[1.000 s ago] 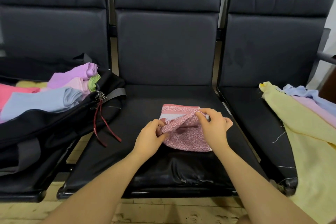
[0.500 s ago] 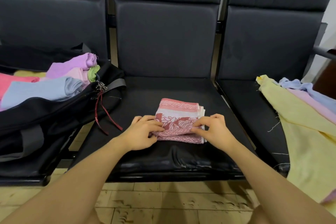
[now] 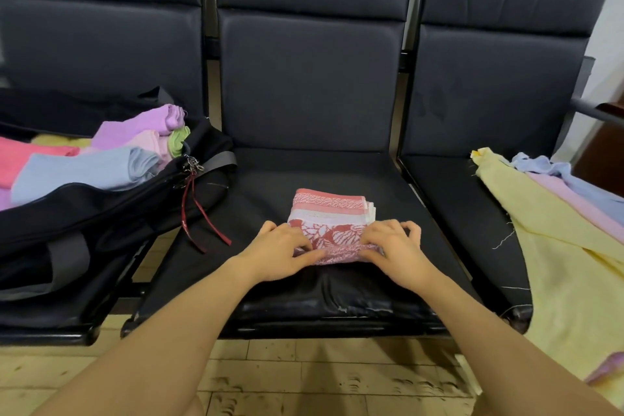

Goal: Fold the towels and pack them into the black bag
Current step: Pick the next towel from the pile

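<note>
Pinched near edge of folded red towel [image 3: 332, 218] on middle seat [image 3: 270, 186] with left hand [image 3: 280, 255] and right hand [image 3: 393, 248].

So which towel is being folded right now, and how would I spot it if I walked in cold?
Look at the middle seat of the three black chairs. Near its front edge lies a small folded towel, with the left hand and right hand pinching its near edge. It is the only patterned one, red and white with stripes and leaves; the towels in the black bag are plain pastels.
</note>
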